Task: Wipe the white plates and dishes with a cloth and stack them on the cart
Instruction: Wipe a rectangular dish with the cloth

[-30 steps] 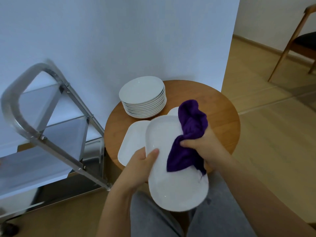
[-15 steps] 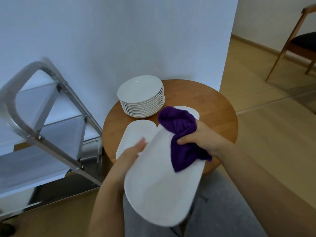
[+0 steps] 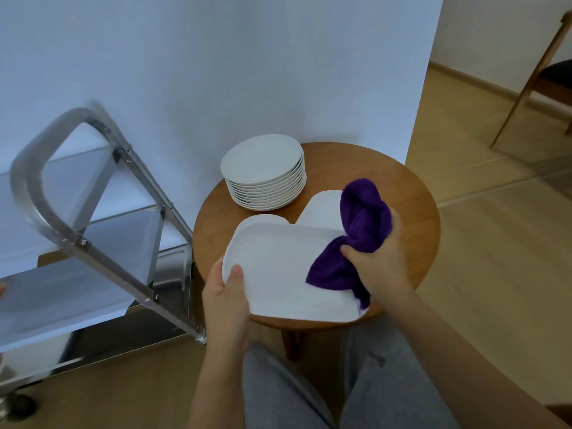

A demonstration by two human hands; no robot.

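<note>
A long white oval dish (image 3: 278, 267) lies nearly flat above the front of the round wooden table (image 3: 411, 212). My left hand (image 3: 226, 301) grips its left end, thumb on top. My right hand (image 3: 377, 261) grips a bunched purple cloth (image 3: 356, 233) that lies on the dish's right part. Behind the dish, part of another white oval dish (image 3: 322, 209) rests on the table. A stack of several round white plates (image 3: 264, 171) stands at the table's back left. The steel cart (image 3: 93, 243) with bare shelves is to the left.
A white wall stands right behind the table and cart. A wooden chair (image 3: 544, 78) is at the far right on the wood floor. My grey-trousered legs (image 3: 371, 391) are below the table's front edge.
The dish swung from an upright, lengthwise tilt down to nearly flat, its long side running left to right. The cloth hand shifted toward the dish's right end.
</note>
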